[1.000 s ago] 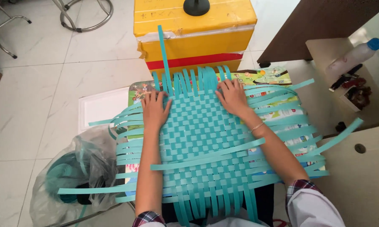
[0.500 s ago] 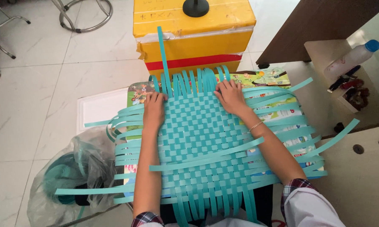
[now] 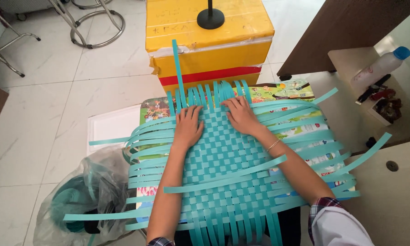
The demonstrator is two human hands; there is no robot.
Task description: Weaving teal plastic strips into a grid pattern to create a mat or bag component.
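A square mat woven from teal plastic strips lies on a small colourful table, loose strip ends sticking out on every side. My left hand rests flat on the mat's far left part, fingers spread against the upright strip ends. My right hand presses flat on the far middle, fingertips at the same row of strip ends. One loose teal strip lies slantwise across the mat over both forearms. Another strip stands up tall at the far edge.
A yellow box with a red band stands just beyond the table, a black round base on top. A clear plastic bag holding teal strip rolls sits on the floor at left. A white bottle with blue cap lies on a shelf at right.
Both hands have slid a little toward the far edge of the mat and closer together. The mat stays in place.
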